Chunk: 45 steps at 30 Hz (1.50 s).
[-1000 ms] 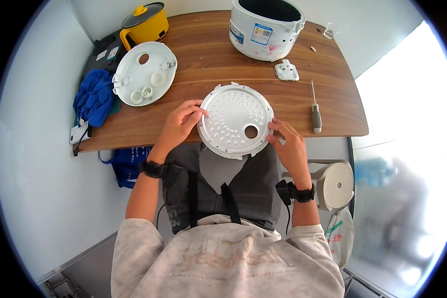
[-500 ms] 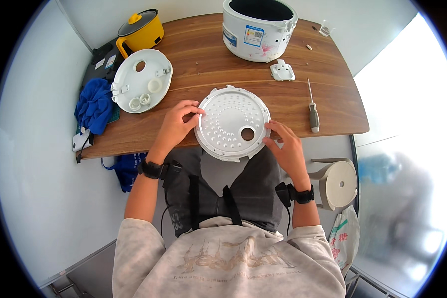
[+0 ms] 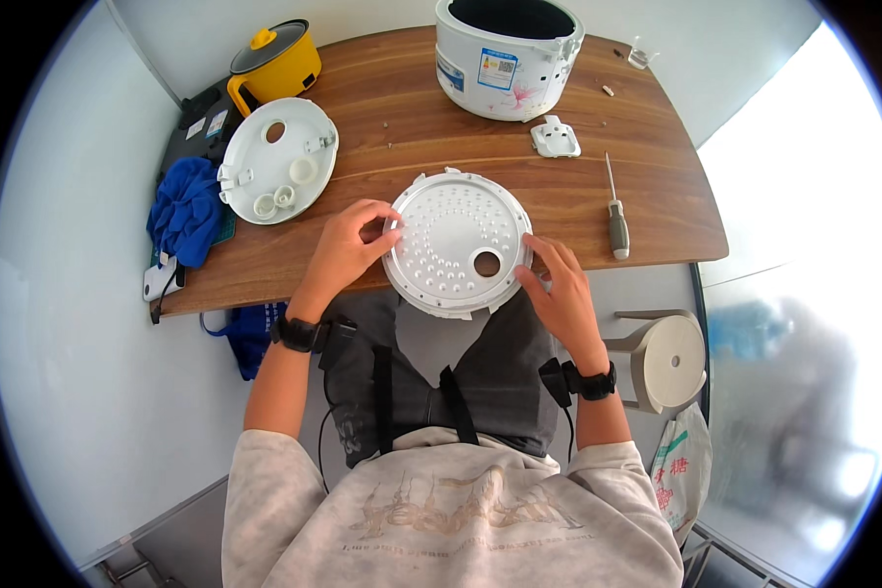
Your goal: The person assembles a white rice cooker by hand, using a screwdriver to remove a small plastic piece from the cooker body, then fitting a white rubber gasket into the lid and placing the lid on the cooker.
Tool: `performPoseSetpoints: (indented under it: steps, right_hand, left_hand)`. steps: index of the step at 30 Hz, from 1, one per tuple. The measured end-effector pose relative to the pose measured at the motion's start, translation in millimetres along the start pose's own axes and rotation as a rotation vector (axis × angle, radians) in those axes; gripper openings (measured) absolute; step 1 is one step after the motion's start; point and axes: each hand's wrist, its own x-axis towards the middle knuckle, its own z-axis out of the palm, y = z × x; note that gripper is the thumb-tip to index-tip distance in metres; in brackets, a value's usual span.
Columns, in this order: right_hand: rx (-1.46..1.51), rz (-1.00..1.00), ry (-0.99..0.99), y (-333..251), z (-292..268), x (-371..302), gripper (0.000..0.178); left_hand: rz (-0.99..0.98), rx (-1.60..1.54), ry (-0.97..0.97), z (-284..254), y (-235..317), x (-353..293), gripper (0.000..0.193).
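Observation:
A round, silvery-white rice cooker lid plate (image 3: 451, 235), with rows of small dimples and a hole towards its near right, juts over the table's front edge. My left hand (image 3: 351, 245) grips its left rim between thumb and fingers. On the opposite rim, the thumb and fingers of my right hand (image 3: 556, 279) hold the plate's right side. Its underside is hidden. To the right lies a screwdriver (image 3: 618, 231) with a grey handle, its shaft pointing away from me.
At the back stands a white rice cooker body (image 3: 505, 73), with a small white bracket (image 3: 556, 138) before it. The white outer lid (image 3: 294, 127), holding small round caps, lies left, near a yellow pot (image 3: 275, 64) and blue cloth (image 3: 184, 211). A stool (image 3: 664, 363) stands right.

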Motion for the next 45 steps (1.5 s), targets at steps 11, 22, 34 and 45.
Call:
performPoseSetpoints:
  steps: [11,22,34,45]
  right_hand:
    - [-0.01,0.067,-0.009,-1,1,6,0.039]
    - [-0.079,0.039,-0.001,-3,4,7,0.048]
    - [-0.122,0.07,-0.105,-7,-7,34,0.046]
    - [-0.254,0.035,-0.201,-8,-8,53,0.044]
  left_hand:
    - [0.055,0.007,-0.004,2,-4,0,0.04]
    - [0.108,0.209,0.077,10,-3,0,0.045]
    - [0.059,0.263,-0.034,3,6,1,0.043]
    - [0.043,0.179,-0.03,1,2,2,0.044]
